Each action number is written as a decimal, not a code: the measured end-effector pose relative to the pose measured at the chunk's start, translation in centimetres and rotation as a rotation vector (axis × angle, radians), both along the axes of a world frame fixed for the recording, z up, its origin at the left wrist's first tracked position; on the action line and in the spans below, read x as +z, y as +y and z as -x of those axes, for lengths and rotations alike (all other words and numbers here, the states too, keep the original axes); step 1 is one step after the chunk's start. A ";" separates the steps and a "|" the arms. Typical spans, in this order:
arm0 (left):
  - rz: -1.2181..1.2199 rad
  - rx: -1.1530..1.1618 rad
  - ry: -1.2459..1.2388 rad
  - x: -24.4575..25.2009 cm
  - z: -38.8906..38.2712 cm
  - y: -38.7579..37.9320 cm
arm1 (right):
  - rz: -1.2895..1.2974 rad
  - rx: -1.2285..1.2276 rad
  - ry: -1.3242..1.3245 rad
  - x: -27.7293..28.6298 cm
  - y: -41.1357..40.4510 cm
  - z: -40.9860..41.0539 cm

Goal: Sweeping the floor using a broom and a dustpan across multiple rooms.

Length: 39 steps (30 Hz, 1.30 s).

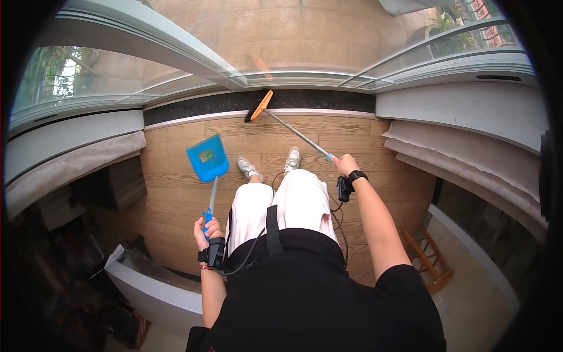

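My left hand (208, 229) grips the blue handle of a long-handled dustpan (208, 158). Its blue plastic pan bears a label and extends ahead over the wooden floor; I cannot tell whether it touches the boards. My right hand (346, 165) is closed around the metal pole of a broom (299, 133), just behind a light blue collar. The broom's orange head (263, 104) has black bristles and lies across the dark stone threshold (316, 100), beyond my feet. Pan and broom head are apart, the pan to the left and closer to me.
Glass sliding doors (176, 57) stand beyond the threshold, with a tiled floor (281, 31) outside. Curtains (457, 154) hang at both sides. A wooden stool (429, 262) is at right, a white-edged panel (149, 281) at lower left. Cables (344, 237) hang beside my legs.
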<state>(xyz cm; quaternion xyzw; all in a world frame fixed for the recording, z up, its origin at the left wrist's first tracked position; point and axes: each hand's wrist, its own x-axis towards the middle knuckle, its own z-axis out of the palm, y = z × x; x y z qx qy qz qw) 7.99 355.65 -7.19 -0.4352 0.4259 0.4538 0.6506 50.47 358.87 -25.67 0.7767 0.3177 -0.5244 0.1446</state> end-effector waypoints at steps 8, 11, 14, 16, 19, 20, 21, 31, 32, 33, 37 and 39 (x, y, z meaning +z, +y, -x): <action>-0.025 -0.031 -0.016 -1.0 0.8 -0.9 | -0.009 -0.337 0.014 2.3 -6.4 -8.0; -0.043 -0.061 -0.017 -1.3 1.3 -1.2 | 0.067 -0.423 -0.002 4.5 -7.8 -6.9; -0.007 0.026 -0.024 -0.8 1.0 -1.0 | 0.305 -0.592 0.262 7.2 -8.0 -4.7; -0.026 0.030 -0.010 -0.9 1.2 -1.2 | 0.291 -0.727 0.379 7.5 -8.0 -6.2; -0.063 0.040 -0.009 -0.8 1.9 -2.0 | 0.284 -0.767 0.423 10.8 -5.8 -7.9; -0.045 0.051 0.014 -0.6 2.2 -2.5 | 0.255 -0.695 0.366 10.6 -6.3 -7.3; -0.032 0.058 0.027 -0.7 1.9 -2.5 | 0.216 -0.627 0.302 10.1 -6.9 -7.0; -0.068 0.136 0.046 -0.6 2.4 -4.2 | 0.203 -0.759 0.291 10.7 -7.9 -6.9; -0.076 0.134 0.054 -0.7 2.4 -4.2 | 0.226 -0.655 0.208 10.7 -8.1 -6.9; -0.072 0.129 0.049 -0.8 2.4 -4.1 | 0.227 -0.660 0.203 10.5 -8.3 -6.5; -0.087 0.121 -0.020 -1.0 2.5 -3.8 | 0.335 -0.980 0.400 6.2 -10.9 -2.0; -0.064 0.104 0.025 -1.4 3.1 -4.2 | 0.432 -1.136 0.468 5.7 -13.2 0.8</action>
